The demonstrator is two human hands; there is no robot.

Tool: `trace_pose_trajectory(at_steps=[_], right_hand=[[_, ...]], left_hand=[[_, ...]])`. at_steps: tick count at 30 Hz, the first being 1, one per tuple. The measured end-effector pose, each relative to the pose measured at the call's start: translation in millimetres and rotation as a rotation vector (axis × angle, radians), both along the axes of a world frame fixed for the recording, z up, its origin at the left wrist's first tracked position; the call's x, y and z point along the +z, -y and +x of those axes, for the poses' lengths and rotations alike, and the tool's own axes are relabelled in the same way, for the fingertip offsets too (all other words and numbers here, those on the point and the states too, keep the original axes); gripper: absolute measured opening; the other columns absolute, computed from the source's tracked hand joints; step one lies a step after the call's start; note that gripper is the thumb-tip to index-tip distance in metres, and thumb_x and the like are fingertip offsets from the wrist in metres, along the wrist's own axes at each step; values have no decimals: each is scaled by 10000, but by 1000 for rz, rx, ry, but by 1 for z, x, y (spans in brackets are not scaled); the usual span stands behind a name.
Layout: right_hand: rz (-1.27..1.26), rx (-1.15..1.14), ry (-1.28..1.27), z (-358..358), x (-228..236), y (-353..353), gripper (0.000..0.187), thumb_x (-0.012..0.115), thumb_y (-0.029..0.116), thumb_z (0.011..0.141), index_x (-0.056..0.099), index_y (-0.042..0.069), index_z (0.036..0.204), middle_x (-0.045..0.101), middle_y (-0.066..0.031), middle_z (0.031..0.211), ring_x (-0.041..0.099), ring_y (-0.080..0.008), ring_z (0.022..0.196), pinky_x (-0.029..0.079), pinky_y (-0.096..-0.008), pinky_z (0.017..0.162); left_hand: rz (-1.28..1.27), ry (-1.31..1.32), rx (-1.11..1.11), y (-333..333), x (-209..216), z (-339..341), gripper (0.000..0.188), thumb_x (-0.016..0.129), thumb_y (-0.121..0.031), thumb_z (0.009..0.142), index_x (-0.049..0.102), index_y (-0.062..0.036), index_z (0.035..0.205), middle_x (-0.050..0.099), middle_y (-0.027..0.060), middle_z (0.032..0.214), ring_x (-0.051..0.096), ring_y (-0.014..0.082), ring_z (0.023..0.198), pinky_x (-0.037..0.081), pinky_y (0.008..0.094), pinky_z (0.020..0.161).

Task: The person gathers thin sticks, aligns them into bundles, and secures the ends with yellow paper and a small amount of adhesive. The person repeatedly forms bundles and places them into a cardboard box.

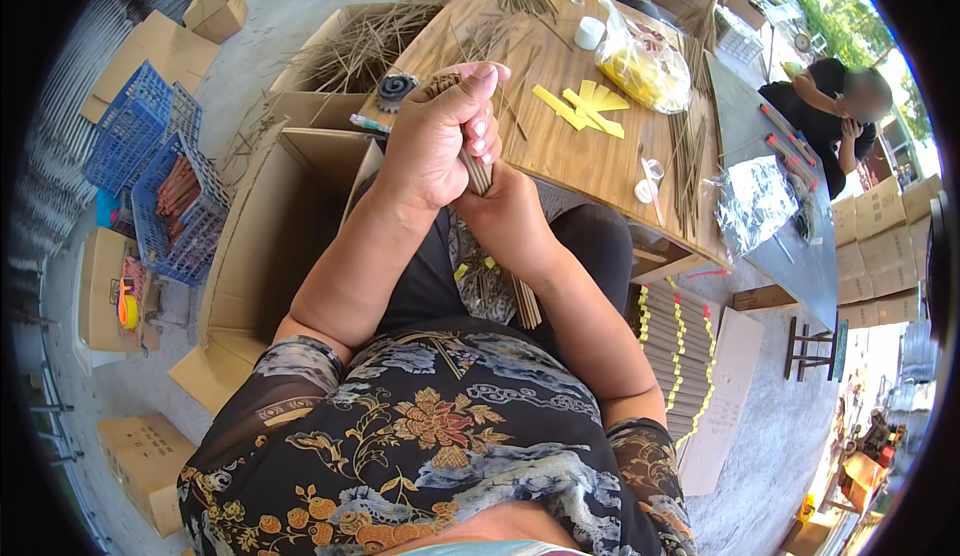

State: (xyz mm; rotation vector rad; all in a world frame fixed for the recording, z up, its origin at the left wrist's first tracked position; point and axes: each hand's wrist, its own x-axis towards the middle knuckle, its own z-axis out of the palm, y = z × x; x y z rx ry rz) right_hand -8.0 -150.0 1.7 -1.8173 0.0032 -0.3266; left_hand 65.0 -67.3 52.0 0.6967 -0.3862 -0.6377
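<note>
A bundle of thin brown sticks [477, 171] slants through both my hands above my lap. My left hand [440, 136] is wrapped round its upper end, thumb on top. Lower down, my right hand [507, 218] closes round the same bundle, and the lower stick ends show beneath my right wrist. Just beyond my left hand, a dark ridged round object [397, 91] sits at the table's edge. Yellow paper strips [590, 111] lie on the wooden table [540, 161], near loose sticks and a clear plastic bag [645, 66] with yellow contents. A white roll [590, 33] stands near the bag.
An open cardboard box [270, 226] stands left of my knees; another box [350, 61] holds loose sticks. Blue crates [180, 206] are farther left. Yellow-banded stick bundles [675, 356] lie on the right. One person sits across the table, another person [825, 116] at the right.
</note>
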Motion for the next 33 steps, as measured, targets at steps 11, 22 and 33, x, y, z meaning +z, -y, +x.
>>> trace_pose_trajectory(at_steps=[11, 22, 33], right_hand=[[-253, -216, 41, 1, -1, -1, 368, 577, 124, 727, 466, -5, 1053, 606, -230, 833, 587, -381, 812, 468, -407, 700], [-174, -173, 130, -3, -4, -3, 314, 593, 126, 731, 500, 10, 1008, 616, -187, 887, 595, -342, 862, 467, -374, 732], [90, -22, 227, -6, -15, 5, 266, 632, 31, 727, 540, 24, 976, 597, -72, 917, 572, -155, 854, 456, -282, 733]], left_hand=[[127, 183, 345, 18, -11, -19, 267, 626, -133, 795, 513, 9, 990, 580, 105, 715, 538, 140, 559, 460, 262, 539], [100, 241, 292, 14, -8, -27, 152, 595, -172, 830, 523, -52, 769, 509, 5, 594, 474, 68, 504, 388, 207, 459], [255, 487, 219, 15, 12, -39, 149, 611, -88, 807, 574, 13, 910, 513, -16, 627, 429, 17, 494, 337, 163, 442]])
